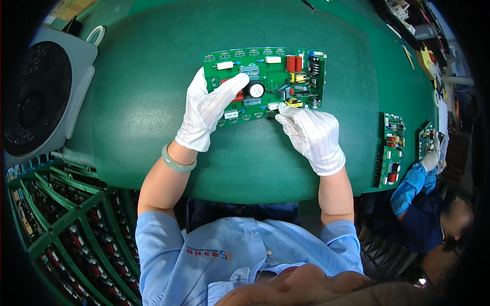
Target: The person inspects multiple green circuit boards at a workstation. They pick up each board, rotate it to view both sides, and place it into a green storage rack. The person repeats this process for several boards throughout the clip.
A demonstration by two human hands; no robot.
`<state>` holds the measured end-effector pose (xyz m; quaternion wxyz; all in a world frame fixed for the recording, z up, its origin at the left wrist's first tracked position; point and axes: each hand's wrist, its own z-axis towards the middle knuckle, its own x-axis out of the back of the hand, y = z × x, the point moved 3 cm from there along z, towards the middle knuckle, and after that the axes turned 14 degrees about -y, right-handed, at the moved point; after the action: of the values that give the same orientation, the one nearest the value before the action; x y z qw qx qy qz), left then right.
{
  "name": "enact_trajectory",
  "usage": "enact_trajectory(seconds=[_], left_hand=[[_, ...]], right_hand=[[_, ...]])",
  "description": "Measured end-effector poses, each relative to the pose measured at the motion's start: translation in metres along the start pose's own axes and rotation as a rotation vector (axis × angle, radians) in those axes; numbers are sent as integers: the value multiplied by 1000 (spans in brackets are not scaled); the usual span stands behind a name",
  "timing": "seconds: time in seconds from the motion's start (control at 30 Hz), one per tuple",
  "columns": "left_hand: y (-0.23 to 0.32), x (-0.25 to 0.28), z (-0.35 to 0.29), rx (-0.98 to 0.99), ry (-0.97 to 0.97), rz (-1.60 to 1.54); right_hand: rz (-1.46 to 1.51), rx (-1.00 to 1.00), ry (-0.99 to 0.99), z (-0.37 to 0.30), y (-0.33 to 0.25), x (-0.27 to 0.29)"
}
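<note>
A green circuit board (276,80) with red, yellow, white and black parts is held above the green table mat. My left hand (206,107), in a white striped glove, grips its left end, the thumb lying on top near a round black capacitor (256,90). At the board's near edge, right of the middle, my gloved right hand (312,133) has its fingertips pinched together by a white block part and a yellow-wrapped coil (294,102). Whether those fingertips hold the board's edge or a small part is hidden.
A grey fan (81,92) stands at the left, above green racks (76,209) filled with boards. Another circuit board (392,150) lies at the table's right side. Beyond it, a co-worker's gloved hand (431,159) handles a further board (424,138).
</note>
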<state>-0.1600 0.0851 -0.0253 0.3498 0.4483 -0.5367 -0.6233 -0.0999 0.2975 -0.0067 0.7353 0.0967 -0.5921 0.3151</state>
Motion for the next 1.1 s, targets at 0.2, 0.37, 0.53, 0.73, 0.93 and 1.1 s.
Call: enact_trajectory(seconds=[0.2,0.37,0.53,0.73,0.93,1.1], left_hand=[[0,-2,0,2,27,-11],[-1,-1,2,38,38,-35],[-1,-1,2,42,33,-74],[-3,1,3,37,52,-90],[-4,1,3,30,43,-70],[-3,0,3,77,65,-84]], right_hand=[[62,32,3,2,-2,0],[105,159,-194,-1,-16,-7],[45,-6,44,-2,3,1],[47,-18,40,1,0,-2],[37,10,1,-1,0,-3],[65,5,25,0,3,-4]])
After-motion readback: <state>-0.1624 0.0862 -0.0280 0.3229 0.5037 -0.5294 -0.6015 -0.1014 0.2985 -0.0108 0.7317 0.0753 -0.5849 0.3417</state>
